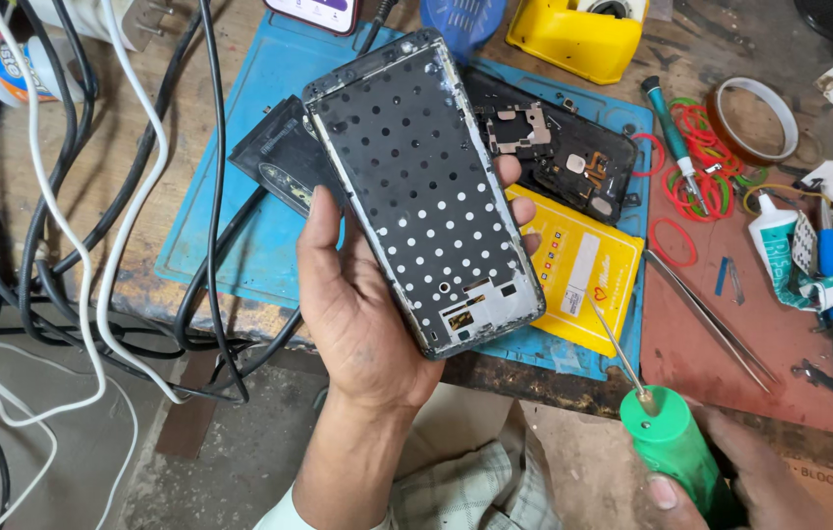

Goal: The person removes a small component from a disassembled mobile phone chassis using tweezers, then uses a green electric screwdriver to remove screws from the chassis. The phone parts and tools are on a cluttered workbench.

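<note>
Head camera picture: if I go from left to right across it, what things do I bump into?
White and black cables → left hand holding the black phone frame → yellow battery → tweezers → glue tube. Lower right, the right hand grips a green tool.

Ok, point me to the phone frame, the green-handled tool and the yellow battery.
phone frame [423, 191], head view, middle of its perforated black plate.
green-handled tool [673, 447], head view, upper part of the green handle.
yellow battery [578, 265], head view, centre of its yellow face.
</note>
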